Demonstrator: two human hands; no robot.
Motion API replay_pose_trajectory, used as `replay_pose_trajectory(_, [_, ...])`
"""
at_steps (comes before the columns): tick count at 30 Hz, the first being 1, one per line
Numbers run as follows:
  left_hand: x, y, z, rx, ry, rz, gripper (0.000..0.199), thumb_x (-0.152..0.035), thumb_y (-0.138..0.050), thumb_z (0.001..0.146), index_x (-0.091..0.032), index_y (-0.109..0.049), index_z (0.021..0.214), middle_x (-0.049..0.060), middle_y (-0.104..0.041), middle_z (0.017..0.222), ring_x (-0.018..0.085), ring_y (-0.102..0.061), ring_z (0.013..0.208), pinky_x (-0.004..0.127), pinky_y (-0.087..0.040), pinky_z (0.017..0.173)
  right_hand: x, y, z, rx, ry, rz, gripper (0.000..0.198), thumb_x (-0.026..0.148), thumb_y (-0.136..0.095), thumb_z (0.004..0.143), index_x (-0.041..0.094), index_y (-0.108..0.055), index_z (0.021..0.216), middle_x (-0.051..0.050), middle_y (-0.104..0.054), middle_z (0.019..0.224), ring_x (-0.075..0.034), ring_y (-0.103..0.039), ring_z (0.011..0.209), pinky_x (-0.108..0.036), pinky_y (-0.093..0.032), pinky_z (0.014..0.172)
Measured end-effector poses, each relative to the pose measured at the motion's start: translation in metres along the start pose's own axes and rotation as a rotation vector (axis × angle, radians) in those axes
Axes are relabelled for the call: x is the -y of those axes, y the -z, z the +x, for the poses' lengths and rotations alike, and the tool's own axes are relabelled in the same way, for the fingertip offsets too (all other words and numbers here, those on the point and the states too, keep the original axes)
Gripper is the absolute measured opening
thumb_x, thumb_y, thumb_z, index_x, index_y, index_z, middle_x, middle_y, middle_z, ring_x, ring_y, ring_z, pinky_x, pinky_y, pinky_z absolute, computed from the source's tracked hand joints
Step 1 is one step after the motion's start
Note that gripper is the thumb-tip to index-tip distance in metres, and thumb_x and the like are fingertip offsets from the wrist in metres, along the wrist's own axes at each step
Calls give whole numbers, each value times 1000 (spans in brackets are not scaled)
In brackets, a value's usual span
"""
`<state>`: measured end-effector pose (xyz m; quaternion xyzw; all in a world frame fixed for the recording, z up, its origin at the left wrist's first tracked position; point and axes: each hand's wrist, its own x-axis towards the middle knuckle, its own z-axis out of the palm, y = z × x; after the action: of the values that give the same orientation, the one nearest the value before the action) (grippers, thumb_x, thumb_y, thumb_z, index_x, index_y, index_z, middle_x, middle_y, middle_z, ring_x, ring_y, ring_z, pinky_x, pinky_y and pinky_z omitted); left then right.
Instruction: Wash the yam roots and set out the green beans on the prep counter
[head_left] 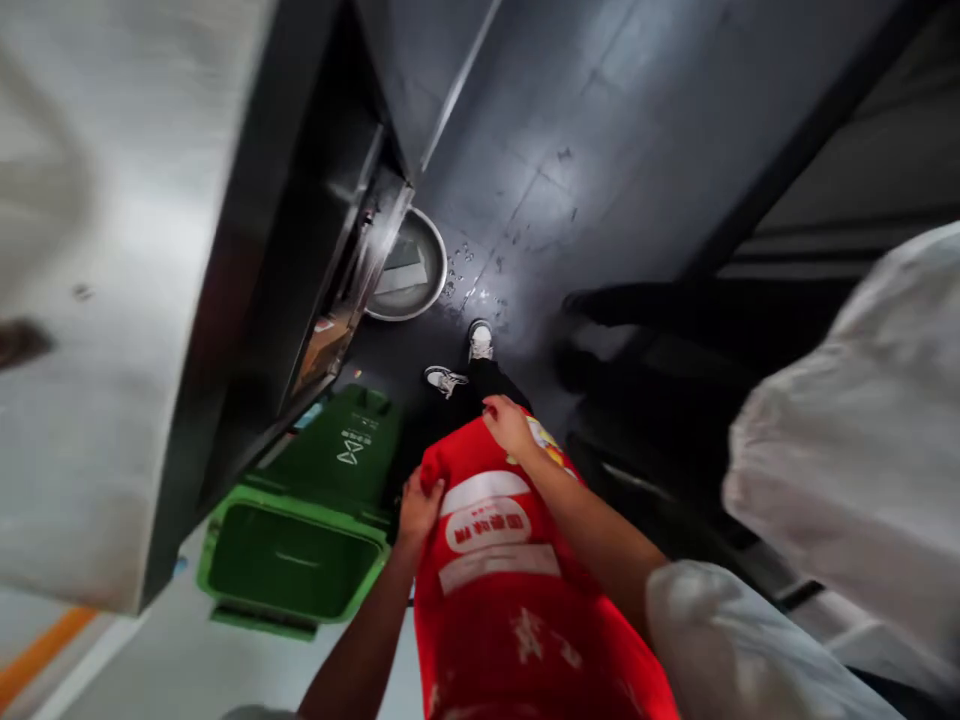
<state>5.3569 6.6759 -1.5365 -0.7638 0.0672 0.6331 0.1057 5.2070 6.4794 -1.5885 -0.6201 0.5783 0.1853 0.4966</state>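
A red apron (pixel 480 620) with white printed panels hangs down my front. My left hand (pixel 420 510) is closed on its left edge near the lower corner, thumb over the cloth. At the hem on the other side, my right hand (pixel 510 425) has its fingers curled over the fabric, partly hiding a colourful print (pixel 551 445). Both hands keep the lower part of the apron spread between them. Below the hem, my white and dark shoes (pixel 481 342) stand on the dark floor.
An open green wheeled bin (pixel 349 512) stands at my left, beside a metal counter (pixel 97 400). A round metal basin (pixel 437 285) sits on the wet tiled floor (pixel 555 190), partly under the counter. Close on my right is a person in white clothing (pixel 847 430).
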Motion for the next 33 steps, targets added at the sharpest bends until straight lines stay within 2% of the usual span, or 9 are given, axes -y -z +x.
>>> replay_pose_trajectory(4, [-25, -49, 47, 2, 151, 389, 84, -55, -51, 98, -14, -23, 166, 23, -26, 169, 42, -41, 148, 51, -42, 116, -49, -34, -6, 27, -58, 107, 27, 21, -49, 91, 15, -71, 106, -14, -73, 104, -27, -69, 98, -40, -54, 93])
replay_pose_trajectory(7, [-43, -37, 90, -94, 119, 428, 71, -49, -55, 98, -15, -40, 158, 23, -32, 166, 40, -39, 150, 51, -38, 121, -62, -55, -7, 51, -18, 213, 32, 33, -44, 96, 18, -71, 104, -14, -75, 104, -30, -72, 96, -44, -57, 89])
replay_pose_trajectory(9, [-71, 17, 122, -270, -70, 324, 47, -40, -56, 100, -16, -58, 140, 21, -39, 162, 32, -37, 153, 43, -32, 127, -62, -63, -8, 83, -32, 323, 34, 38, -43, 97, 20, -71, 105, -13, -77, 105, -30, -74, 97, -45, -58, 88])
replay_pose_trajectory(11, [-121, 105, 157, -693, -334, 170, 34, -27, -53, 101, -13, -60, 132, 23, -40, 161, 29, -35, 154, 43, -31, 129, -60, -66, -7, 125, -66, 405, 34, 43, -44, 97, 23, -71, 105, -11, -78, 107, -31, -75, 100, -46, -60, 89])
replay_pose_trajectory(14, [-228, 257, 208, -1301, -792, -12, 57, -17, -60, 99, 1, -38, 149, 28, -18, 169, 27, -18, 161, 44, -18, 132, -57, -67, -6, 152, -124, 453, 32, 45, -47, 94, 26, -72, 102, -10, -79, 105, -32, -76, 98, -48, -61, 87])
replay_pose_trajectory(18, [-339, 383, 241, -1259, -527, -240, 59, -7, -55, 101, 23, -22, 140, 36, -21, 163, 32, -3, 161, 47, 8, 130, -58, -65, -6, 150, -164, 479, 31, 45, -49, 90, 27, -72, 102, -9, -79, 95, -31, -77, 86, -46, -63, 78])
replay_pose_trajectory(21, [-339, 385, 221, -1234, -573, -355, 47, -1, -56, 97, 18, -34, 134, 28, -41, 154, 31, -28, 155, 47, -6, 131, -60, -62, -6, 130, -153, 461, 32, 44, -48, 89, 25, -71, 100, -9, -79, 92, -30, -77, 85, -44, -62, 78])
replay_pose_trajectory(26, [-257, 332, 153, -1506, -674, -417, 46, -8, -77, 86, 2, -54, 124, 18, -61, 135, 25, -57, 131, 44, -38, 121, -35, -48, 28, 133, 12, 427, 27, 39, -48, 91, 24, -70, 95, -8, -78, 91, -28, -75, 86, -41, -59, 81])
replay_pose_trajectory(33, [-207, 315, 133, -1324, -702, -606, 32, -38, -63, 95, -12, -65, 114, 9, -70, 120, 27, -65, 125, 46, -49, 116, 155, -43, 171, 301, 537, 596, 19, 37, -62, 95, 21, -70, 102, -3, -72, 85, -19, -68, 78, -34, -56, 82])
